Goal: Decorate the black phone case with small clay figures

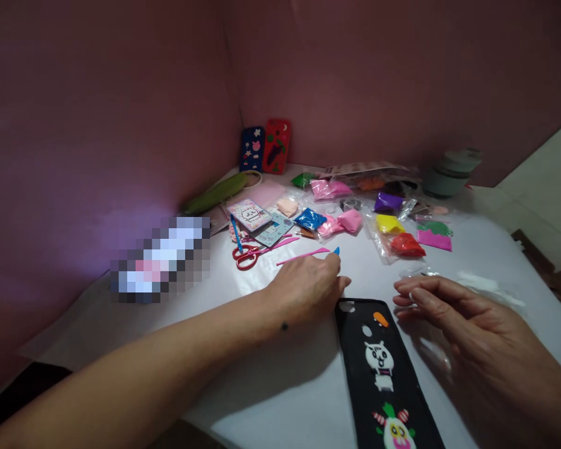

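The black phone case [362, 380] lies in front of me, with a white cat-like figure [379, 358], an orange piece [381, 319] and a horned round figure [397, 430] on it. My left hand [311, 280] is closed just beyond the case's top left corner. A blue pointed tip [336, 251], seemingly of a modelling tool, sticks out past its fingers; the rest is hidden. To the right of the case, my right hand [462, 318] pinches a small white bit [412, 299], apparently clay, between thumb and fingers.
Red scissors [247, 257], pink tools [303, 255] and picture cards [250, 215] lie beyond my left hand. Bagged clay, including blue [310, 219] and red [407, 245], spreads across the back. Two decorated cases, blue [252, 149] and red [277, 146], lean in the corner.
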`<state>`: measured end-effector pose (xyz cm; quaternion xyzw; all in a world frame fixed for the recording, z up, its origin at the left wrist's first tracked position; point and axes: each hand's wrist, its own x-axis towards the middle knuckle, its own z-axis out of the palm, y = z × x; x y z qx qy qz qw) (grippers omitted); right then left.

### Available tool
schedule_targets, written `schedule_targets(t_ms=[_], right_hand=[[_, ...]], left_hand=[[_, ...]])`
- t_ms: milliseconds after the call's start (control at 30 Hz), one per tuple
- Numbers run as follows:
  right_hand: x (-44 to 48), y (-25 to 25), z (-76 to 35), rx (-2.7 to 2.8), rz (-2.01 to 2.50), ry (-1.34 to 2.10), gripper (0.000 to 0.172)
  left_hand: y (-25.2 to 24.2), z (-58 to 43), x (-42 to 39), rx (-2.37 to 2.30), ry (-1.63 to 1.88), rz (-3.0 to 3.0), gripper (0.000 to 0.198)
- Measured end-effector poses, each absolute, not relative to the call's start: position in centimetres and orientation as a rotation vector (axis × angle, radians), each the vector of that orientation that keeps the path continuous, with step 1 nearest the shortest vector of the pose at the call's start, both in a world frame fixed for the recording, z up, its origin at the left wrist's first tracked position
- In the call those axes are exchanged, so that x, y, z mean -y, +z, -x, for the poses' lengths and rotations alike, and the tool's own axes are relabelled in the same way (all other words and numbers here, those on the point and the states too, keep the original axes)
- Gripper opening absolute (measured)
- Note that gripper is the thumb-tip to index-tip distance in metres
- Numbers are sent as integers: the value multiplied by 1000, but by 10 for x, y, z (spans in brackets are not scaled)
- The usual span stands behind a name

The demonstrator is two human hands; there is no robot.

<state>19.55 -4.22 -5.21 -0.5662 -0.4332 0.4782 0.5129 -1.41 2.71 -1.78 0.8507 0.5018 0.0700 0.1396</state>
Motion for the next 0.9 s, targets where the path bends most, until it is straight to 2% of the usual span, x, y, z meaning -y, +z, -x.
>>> schedule_targets(t_ms=[200,500,767,900], right_hand=[[40,-40,-191,1112,1491,1211,24],[41,-40,-191,1115,1516,1254,26],[36,-35,-183,1039,1423,1329,30],[36,-37,-177,1017,1358,1372,24]], left_hand=[[-16,15,-28,-1439,34,-2475,31],[-14,14,-27,-1405,-30,-2488,32],[-10,16,-27,-1365,-78,-2513,33],[-4,19,-25,-1288,-142,-2523,29]])
